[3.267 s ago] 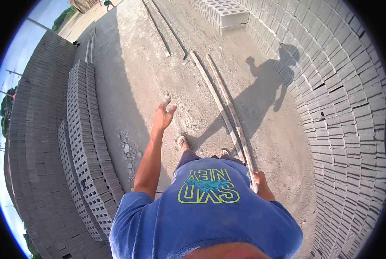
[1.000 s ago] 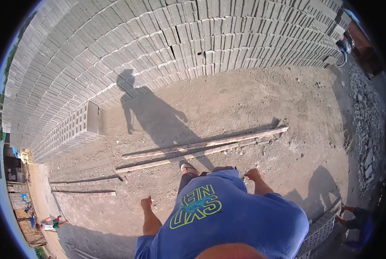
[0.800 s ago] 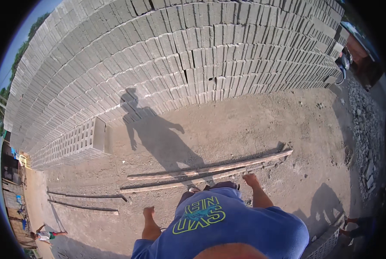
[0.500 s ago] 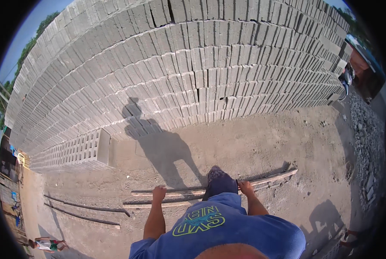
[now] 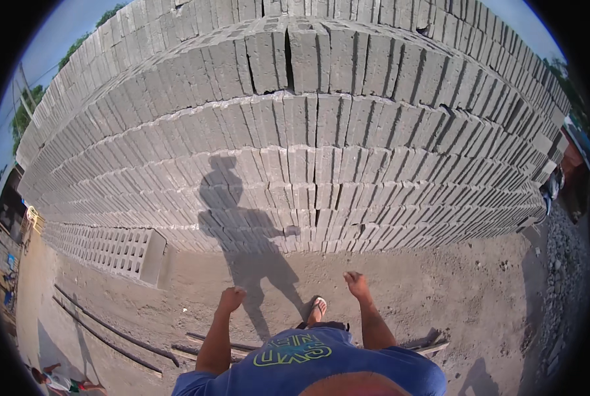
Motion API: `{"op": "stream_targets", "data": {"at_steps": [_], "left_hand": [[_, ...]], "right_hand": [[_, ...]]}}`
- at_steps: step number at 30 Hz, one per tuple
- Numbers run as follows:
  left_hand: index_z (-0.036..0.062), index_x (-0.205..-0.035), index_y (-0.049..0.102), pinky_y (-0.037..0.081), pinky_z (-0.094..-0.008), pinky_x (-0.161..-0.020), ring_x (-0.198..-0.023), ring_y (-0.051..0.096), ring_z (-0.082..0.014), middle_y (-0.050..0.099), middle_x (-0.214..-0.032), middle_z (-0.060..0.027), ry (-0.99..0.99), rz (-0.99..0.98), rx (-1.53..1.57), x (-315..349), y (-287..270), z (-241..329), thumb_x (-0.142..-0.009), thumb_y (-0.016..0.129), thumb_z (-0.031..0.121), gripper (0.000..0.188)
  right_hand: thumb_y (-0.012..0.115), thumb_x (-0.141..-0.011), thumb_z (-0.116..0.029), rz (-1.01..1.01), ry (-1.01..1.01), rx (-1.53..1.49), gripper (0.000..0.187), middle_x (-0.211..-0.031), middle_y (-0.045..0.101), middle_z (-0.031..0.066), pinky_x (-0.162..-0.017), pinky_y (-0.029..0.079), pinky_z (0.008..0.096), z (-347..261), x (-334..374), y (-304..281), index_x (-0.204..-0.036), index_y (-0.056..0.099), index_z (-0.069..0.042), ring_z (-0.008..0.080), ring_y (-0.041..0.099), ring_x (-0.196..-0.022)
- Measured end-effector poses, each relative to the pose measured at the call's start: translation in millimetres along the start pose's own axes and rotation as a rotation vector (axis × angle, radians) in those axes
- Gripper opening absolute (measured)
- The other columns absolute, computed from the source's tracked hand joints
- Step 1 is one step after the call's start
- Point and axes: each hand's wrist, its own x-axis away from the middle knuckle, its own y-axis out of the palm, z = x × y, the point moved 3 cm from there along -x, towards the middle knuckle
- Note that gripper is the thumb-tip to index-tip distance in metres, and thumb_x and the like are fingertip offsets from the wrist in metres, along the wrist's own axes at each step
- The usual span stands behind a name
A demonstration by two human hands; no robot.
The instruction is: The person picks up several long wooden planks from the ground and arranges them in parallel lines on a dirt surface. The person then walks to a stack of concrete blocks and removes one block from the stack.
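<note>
My left hand (image 5: pixel 232 298) is loosely curled in a fist, held out in front of my body over bare ground. Farther right, my right hand (image 5: pixel 356 284) is raised to a similar height, its fingers bent inward. Nothing shows in either hand, and neither touches anything. Ahead of both stands a tall wall of stacked grey concrete blocks (image 5: pixel 301 125), many layers high. My sandalled foot (image 5: pixel 317 309) is on the dirt between my hands.
A low row of hollow blocks (image 5: pixel 152 259) lies at the left foot of the stack. Wooden strips (image 5: pixel 433 346) lie beside and beneath me, and dark bars (image 5: pixel 110 330) to the left. Gravel (image 5: pixel 562 270) lines the right. Another person (image 5: pixel 60 381) is at lower left.
I have moved forward, closer to the block stack, and the wooden strips have slipped back beneath me. My right hand has swung forward from beside my leg. One foot now shows ahead.
</note>
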Motion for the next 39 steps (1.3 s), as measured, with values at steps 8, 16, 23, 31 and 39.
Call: {"op": "stream_targets", "data": {"at_steps": [8, 16, 23, 31, 39], "left_hand": [[0.0018, -0.116, 0.066, 0.048, -0.0406, -0.091, -0.104, 0.062, -0.0374, 0.066, -0.111, -0.0181, 0.772, 0.605, 0.075, -93, -221, 319, -0.096, 0.062, 0.027, 0.032], [0.0027, -0.112, 0.068, 0.044, -0.0424, -0.092, -0.103, 0.063, -0.0321, 0.068, -0.109, -0.0139, 1.244, 1.243, -0.308, -164, -407, 563, -0.099, 0.054, 0.031, 0.035], [0.0018, -0.101, 0.069, 0.048, -0.0449, -0.078, -0.087, 0.064, -0.0341, 0.068, -0.089, -0.0134, 1.247, 1.355, -0.547, -230, -424, 596, -0.097, 0.056, 0.034, 0.035], [0.0105, -0.068, 0.064, 0.047, -0.0380, -0.062, -0.062, 0.062, -0.0231, 0.062, -0.064, -0.0063, 1.243, 1.599, -0.437, -249, -430, 598, -0.090, 0.059, 0.031, 0.031], [0.0120, -0.067, 0.067, 0.047, -0.0382, -0.061, -0.059, 0.065, -0.0234, 0.066, -0.061, -0.0074, 1.217, 1.613, -0.420, -252, -429, 604, -0.091, 0.058, 0.035, 0.034]], "right_hand": [[0.064, -0.096, -0.025, 0.168, -0.833, -0.082, 0.026, -0.109, 0.069, 0.0155, -0.099, 0.045, 0.0431, -374, -218, -104, -0.109, 0.070, -0.003, 0.0332, 0.061, -0.112], [0.064, -0.094, -0.031, 0.825, -1.486, 0.257, 0.032, -0.108, 0.068, 0.0138, -0.098, 0.042, 0.0457, -593, -328, -187, -0.111, 0.067, -0.004, 0.0306, 0.063, -0.105], [0.057, -0.097, -0.035, 1.015, -1.448, 0.614, 0.029, -0.092, 0.072, 0.0046, -0.102, 0.039, 0.0461, -610, -412, -198, -0.095, 0.069, -0.008, 0.0221, 0.067, -0.085], [0.056, -0.099, -0.027, 1.029, -1.337, 0.544, 0.023, -0.083, 0.071, 0.0013, -0.105, 0.038, 0.0467, -622, -412, -188, -0.088, 0.070, -0.011, 0.0191, 0.067, -0.078], [0.054, -0.100, -0.031, 1.010, -1.404, 0.530, 0.027, -0.085, 0.072, 0.0020, -0.107, 0.034, 0.0497, -624, -410, -191, -0.092, 0.071, -0.012, 0.0196, 0.069, -0.082]]}}
